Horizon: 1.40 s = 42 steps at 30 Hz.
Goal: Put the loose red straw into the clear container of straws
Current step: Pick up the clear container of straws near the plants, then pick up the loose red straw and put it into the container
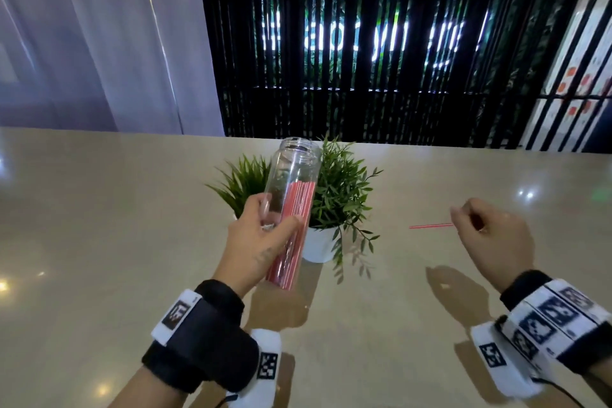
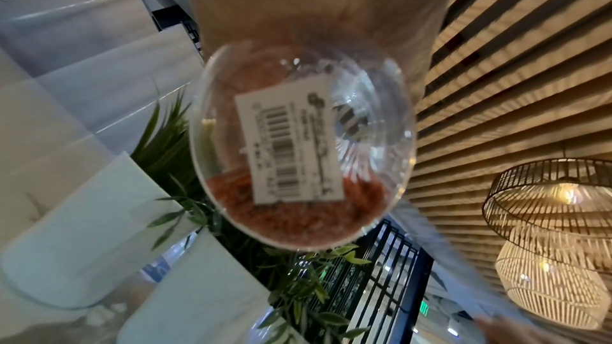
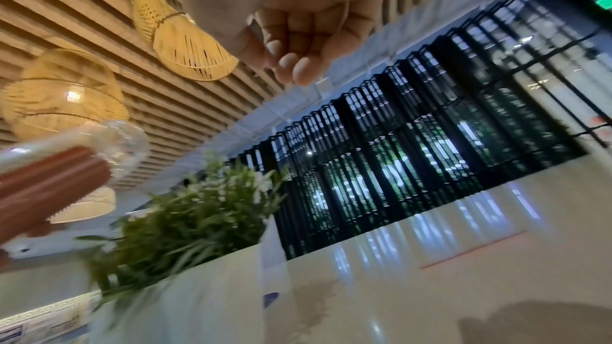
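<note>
the loose red straw point(image 1: 430, 226) hangs level in the air above the desk point(image 1: 99, 225), well to the right of the clear container point(image 1: 291, 209), its free end pointing back toward it. the right hand point(image 1: 490, 235) has its grip pinched on the straw's near end, other fingers curled in. the left hand point(image 1: 261, 242) has its grip wrapped round the container's lower half, holding it off the desk, tilted with its open mouth up and away, just in front of the potted plants point(image 1: 334, 202).

to my eye the step is the carry and feed — bring the free end over to the mouth, tip the straw to match the container's lean, and slide it in beside the bundle of straws point(image 1: 291, 235), keeping the container steady.

the left wrist view alone shows the container's base with a barcode label point(image 2: 288, 148). the right wrist view shows curled fingertips point(image 3: 298, 67), but i can't make out the straw there — only the head view shows it.
</note>
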Available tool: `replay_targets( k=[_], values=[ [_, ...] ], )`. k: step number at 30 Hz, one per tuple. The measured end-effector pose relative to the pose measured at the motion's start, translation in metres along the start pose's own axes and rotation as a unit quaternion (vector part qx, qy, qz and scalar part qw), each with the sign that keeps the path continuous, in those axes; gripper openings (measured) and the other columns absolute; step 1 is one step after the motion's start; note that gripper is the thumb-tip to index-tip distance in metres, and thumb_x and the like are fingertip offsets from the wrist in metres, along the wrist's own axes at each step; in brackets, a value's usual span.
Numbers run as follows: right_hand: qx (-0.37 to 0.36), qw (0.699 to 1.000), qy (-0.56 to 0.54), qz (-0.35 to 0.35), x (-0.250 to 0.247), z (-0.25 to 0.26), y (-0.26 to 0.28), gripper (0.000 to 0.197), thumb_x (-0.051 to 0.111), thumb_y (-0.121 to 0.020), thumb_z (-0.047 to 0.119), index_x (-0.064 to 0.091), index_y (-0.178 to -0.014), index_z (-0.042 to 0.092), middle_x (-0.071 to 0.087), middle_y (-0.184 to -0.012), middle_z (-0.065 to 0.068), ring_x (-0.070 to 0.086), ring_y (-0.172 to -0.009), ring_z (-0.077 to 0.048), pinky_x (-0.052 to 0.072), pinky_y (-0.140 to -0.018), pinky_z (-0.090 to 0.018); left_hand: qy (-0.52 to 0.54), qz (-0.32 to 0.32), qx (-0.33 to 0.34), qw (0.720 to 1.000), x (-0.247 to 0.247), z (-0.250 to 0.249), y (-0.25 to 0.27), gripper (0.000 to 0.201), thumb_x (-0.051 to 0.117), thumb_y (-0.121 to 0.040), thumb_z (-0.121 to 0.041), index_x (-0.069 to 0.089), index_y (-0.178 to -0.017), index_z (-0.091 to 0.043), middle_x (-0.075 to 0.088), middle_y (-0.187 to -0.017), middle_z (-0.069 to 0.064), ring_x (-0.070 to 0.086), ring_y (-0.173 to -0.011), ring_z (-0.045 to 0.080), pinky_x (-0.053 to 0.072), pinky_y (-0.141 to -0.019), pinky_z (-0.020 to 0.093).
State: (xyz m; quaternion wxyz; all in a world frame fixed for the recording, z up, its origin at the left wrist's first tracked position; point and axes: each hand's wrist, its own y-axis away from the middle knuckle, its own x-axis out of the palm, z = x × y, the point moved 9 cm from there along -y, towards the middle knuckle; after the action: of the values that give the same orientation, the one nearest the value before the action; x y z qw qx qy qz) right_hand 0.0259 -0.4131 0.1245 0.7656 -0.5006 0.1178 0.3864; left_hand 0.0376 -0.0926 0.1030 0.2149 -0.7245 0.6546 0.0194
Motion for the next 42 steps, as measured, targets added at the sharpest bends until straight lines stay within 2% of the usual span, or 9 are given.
replay_targets(
  k=[2, 6, 10, 19, 23, 28, 32, 37, 42],
  values=[
    [0.037, 0.999, 0.014, 0.005, 0.004, -0.026, -0.009, 0.040, 0.051, -0.088, 0.036, 0.051, -0.060, 0.008, 0.044, -0.046, -0.002, 0.043, -0.048, -0.025, 0.027, -0.046, -0.022, 0.022, -0.003, 0.005, 1.000, 0.008, -0.006, 0.001, 0.049, 0.061, -0.079, -0.038, 0.040, -0.120, -0.022, 0.059, -0.100, -0.002, 0.060, -0.090, 0.015, 0.053, -0.081, 0.041],
    [0.078, 0.993, 0.064, 0.069, 0.026, -0.065, -0.014, 0.033, 0.051, -0.089, 0.034, 0.051, -0.065, 0.012, 0.046, -0.048, 0.000, 0.049, -0.054, -0.028, 0.031, -0.048, -0.026, 0.021, -0.023, 0.040, 0.999, 0.028, -0.014, 0.005, 0.046, 0.063, -0.079, -0.035, 0.040, -0.118, -0.026, 0.060, -0.093, -0.011, 0.060, -0.086, 0.004, 0.045, -0.069, 0.018],
    [0.110, 0.981, 0.097, 0.129, 0.039, -0.087, -0.011, 0.022, 0.052, -0.088, 0.031, 0.049, -0.072, 0.017, 0.046, -0.055, 0.006, 0.052, -0.064, -0.026, 0.034, -0.055, -0.027, 0.028, -0.002, 0.039, 0.999, 0.053, -0.012, 0.007, 0.043, 0.063, -0.079, -0.031, 0.038, -0.113, -0.031, 0.058, -0.092, -0.014, 0.058, -0.083, 0.002, 0.039, -0.061, 0.009],
    [0.097, 0.968, 0.122, 0.197, 0.054, -0.090, -0.016, 0.012, 0.055, -0.085, 0.026, 0.049, -0.077, 0.020, 0.057, -0.070, -0.001, 0.057, -0.073, -0.027, 0.043, -0.063, -0.032, 0.078, 0.038, 0.031, 0.996, 0.086, -0.016, 0.008, 0.037, 0.067, -0.071, -0.043, 0.041, -0.097, -0.044, 0.059, -0.093, -0.011, 0.060, -0.085, 0.007, 0.047, -0.069, 0.025],
    [0.116, 0.943, 0.155, 0.270, 0.074, -0.099, -0.017, 0.019, 0.055, -0.086, 0.028, 0.054, -0.100, 0.015, 0.065, -0.088, -0.007, 0.060, -0.084, -0.028, 0.047, -0.069, -0.033, 0.084, 0.037, 0.021, 0.996, 0.099, -0.009, 0.006, 0.050, 0.067, -0.066, -0.047, 0.043, -0.108, -0.035, 0.059, -0.093, -0.012, 0.060, -0.084, 0.009, 0.052, -0.073, 0.035],
    [0.132, 0.897, 0.197, 0.372, 0.098, -0.121, -0.018, 0.048, 0.056, -0.087, 0.030, 0.043, -0.131, 0.017, 0.061, -0.119, -0.011, 0.059, -0.103, -0.026, 0.049, -0.087, -0.039, 0.104, 0.035, 0.016, 0.994, 0.113, -0.003, 0.002, 0.034, 0.064, -0.079, -0.030, 0.042, -0.105, -0.035, 0.059, -0.086, -0.014, 0.059, -0.063, -0.014, 0.048, -0.063, 0.024],
    [0.125, 0.888, 0.235, 0.374, 0.109, -0.127, -0.034, 0.049, 0.055, -0.087, 0.024, 0.043, -0.134, 0.017, 0.053, -0.135, -0.008, 0.053, -0.118, -0.026, 0.044, -0.096, -0.038, 0.100, 0.046, 0.005, 0.994, 0.120, 0.005, 0.001, 0.027, 0.062, -0.078, -0.031, 0.044, -0.095, -0.040, 0.062, -0.087, -0.014, 0.061, -0.067, -0.013, 0.047, -0.064, 0.025],
    [0.116, 0.868, 0.286, 0.390, 0.133, -0.129, -0.050, 0.043, 0.053, -0.089, 0.020, 0.047, -0.132, 0.017, 0.055, -0.133, -0.009, 0.054, -0.117, -0.028, 0.044, -0.097, -0.037, 0.116, 0.047, -0.004, 0.992, 0.119, 0.018, -0.002, 0.057, 0.067, -0.066, -0.055, 0.047, -0.114, -0.029, 0.068, -0.092, -0.009, 0.066, -0.078, 0.000, 0.055, -0.075, 0.036],
    [0.104, 0.815, 0.325, 0.468, 0.191, -0.173, -0.052, 0.055, 0.064, -0.074, 0.025, 0.052, -0.127, 0.020, 0.062, -0.121, -0.005, 0.061, -0.105, -0.029, 0.052, -0.090, -0.043, 0.122, 0.060, 0.000, 0.991, 0.123, 0.024, -0.004, 0.046, 0.062, -0.064, -0.046, 0.049, -0.107, -0.033, 0.066, -0.092, -0.032, 0.067, -0.078, -0.002, 0.055, -0.072, 0.033]
  ],
)
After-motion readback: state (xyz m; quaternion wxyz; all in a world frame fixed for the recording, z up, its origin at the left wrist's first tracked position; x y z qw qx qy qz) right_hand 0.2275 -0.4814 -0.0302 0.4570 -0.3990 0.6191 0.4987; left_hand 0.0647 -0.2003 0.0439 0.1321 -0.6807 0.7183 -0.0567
